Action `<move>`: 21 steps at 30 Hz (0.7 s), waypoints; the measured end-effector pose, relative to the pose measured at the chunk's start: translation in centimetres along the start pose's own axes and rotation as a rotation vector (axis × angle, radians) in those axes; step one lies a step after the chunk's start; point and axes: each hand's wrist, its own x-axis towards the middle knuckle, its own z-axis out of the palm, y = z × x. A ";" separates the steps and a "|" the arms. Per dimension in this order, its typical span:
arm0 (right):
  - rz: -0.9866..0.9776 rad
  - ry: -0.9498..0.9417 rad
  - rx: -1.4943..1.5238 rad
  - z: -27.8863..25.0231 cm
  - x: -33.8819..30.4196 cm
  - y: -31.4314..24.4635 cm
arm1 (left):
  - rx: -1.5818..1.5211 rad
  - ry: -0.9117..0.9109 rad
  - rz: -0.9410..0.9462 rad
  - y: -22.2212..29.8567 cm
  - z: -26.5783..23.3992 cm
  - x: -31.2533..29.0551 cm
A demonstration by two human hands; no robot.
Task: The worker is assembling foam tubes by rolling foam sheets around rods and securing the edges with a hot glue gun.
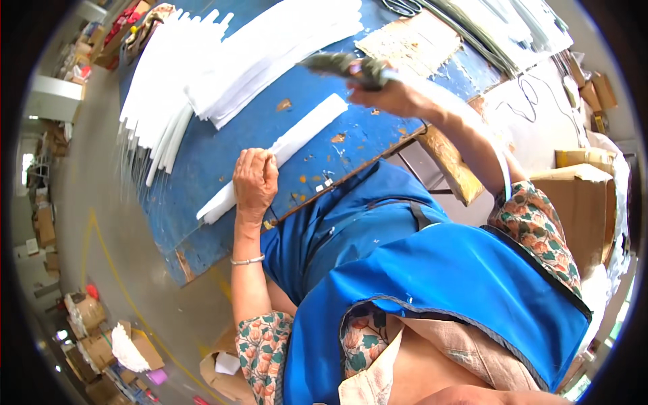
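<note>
My left hand (255, 179) presses flat on a rolled white sheet (304, 128) that lies slantwise on the worn blue table (223, 152). My right hand (388, 91) is raised over the table's right part and grips a dark, grimy glue gun (344, 65) whose nozzle points left. A white hose or cable (496, 152) runs from the tool along my right forearm. A large heap of white foam sheets (223, 57) covers the far left of the table.
A cardboard pad (408, 40) and scissors (403, 7) lie at the table's far side, with a bundle of thin rods (486, 34) beside them. A wooden plank (449, 162) juts at the right edge. Cardboard boxes (580, 196) stand right; more boxes (101, 337) sit on the floor, lower left.
</note>
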 end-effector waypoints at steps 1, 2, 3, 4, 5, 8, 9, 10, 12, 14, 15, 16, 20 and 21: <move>-0.132 -0.029 0.022 0.5 0.2 -0.2 | 0.004 0.010 -0.001 0.0 0.1 -0.2; -0.264 -0.060 0.045 0.9 0.4 -0.4 | 0.010 0.021 -0.004 0.0 0.1 -0.3; -0.514 -0.031 -0.219 0.9 1.0 -0.5 | 0.019 0.021 0.000 0.0 0.0 -0.3; -0.514 -0.059 -0.190 1.1 0.7 -0.8 | 0.019 0.023 0.004 0.1 0.1 -0.3; -0.538 -0.059 -0.204 1.2 0.8 -0.5 | 0.019 0.025 0.008 0.1 0.1 -0.3; -0.584 -0.057 -0.245 1.5 1.6 0.7 | 0.017 0.026 0.010 0.1 0.1 0.0; -0.591 -0.069 -0.251 1.6 1.9 1.2 | 0.013 0.031 0.010 0.1 0.3 0.0; -0.616 -0.070 -0.255 1.7 2.3 1.6 | 0.013 0.031 0.007 0.1 0.2 -0.1; -0.642 -0.089 -0.271 1.9 2.6 2.0 | 0.013 0.030 0.003 0.1 0.2 -0.3; -0.654 -0.074 -0.302 2.1 2.6 2.1 | 0.014 0.033 0.005 0.2 0.1 -0.2; -0.659 -0.067 -0.317 2.2 2.6 2.2 | 0.014 0.034 0.007 0.2 0.0 -0.2; -0.582 -0.045 -0.145 2.7 2.5 2.5 | 0.014 0.028 0.004 0.2 0.1 -0.2; -0.319 -0.038 0.182 3.7 2.3 3.1 | 0.011 0.015 -0.004 0.3 0.1 -0.1; -0.285 -0.067 0.157 3.5 2.5 3.2 | 0.009 0.014 -0.005 0.3 0.1 -0.1</move>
